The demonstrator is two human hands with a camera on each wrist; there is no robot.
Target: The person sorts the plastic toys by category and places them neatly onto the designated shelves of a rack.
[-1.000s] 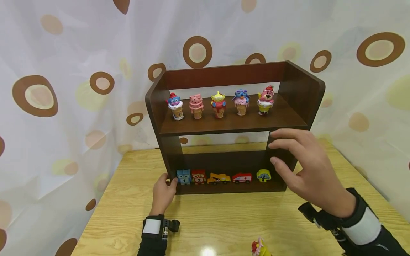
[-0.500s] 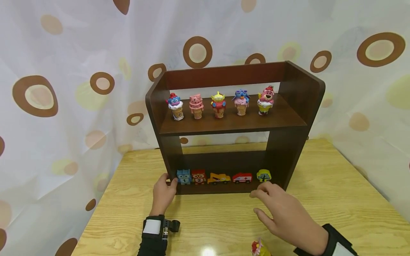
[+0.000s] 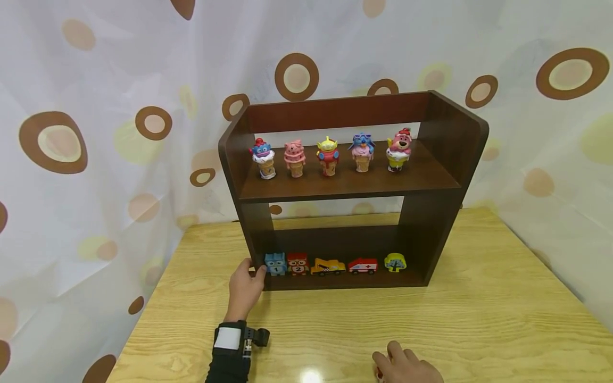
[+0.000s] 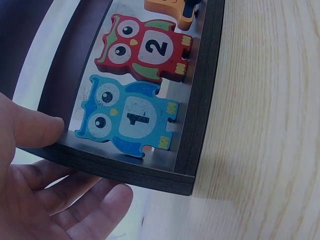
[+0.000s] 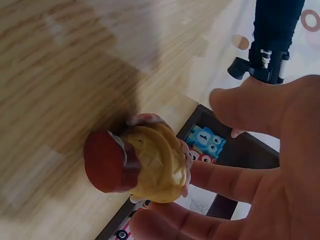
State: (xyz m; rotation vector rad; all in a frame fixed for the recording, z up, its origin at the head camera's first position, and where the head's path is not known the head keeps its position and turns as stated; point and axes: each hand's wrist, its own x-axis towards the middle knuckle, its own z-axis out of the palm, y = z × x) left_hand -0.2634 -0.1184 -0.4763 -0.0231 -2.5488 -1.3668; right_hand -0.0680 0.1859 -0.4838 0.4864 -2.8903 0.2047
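Note:
My left hand (image 3: 245, 291) holds the lower left side of a dark brown two-tier shelf (image 3: 345, 191). In the left wrist view, its thumb lies inside the panel and its fingers outside, beside a blue owl block (image 4: 127, 115) marked 1. At the bottom of the head view, my right hand (image 3: 407, 367) is over a small toy figure that it mostly hides. The right wrist view shows that figure (image 5: 157, 160), with a yellow cone-like body and a red-brown end, low at the table. The right fingers reach along its side, and the thumb stands apart from it.
Several ice-cream-cone figures, among them a pink one (image 3: 295, 158), stand on the upper shelf. Below are a red owl block (image 3: 298, 264), a yellow crane truck (image 3: 328, 267), a red ambulance (image 3: 362, 266) and a tree block (image 3: 395, 262). A patterned curtain (image 3: 119, 213) hangs behind the wooden table (image 3: 479, 319).
My right hand has come down from beside the shelf's right side to the toy figure at the table's near side, covering it. The left hand keeps its place on the shelf.

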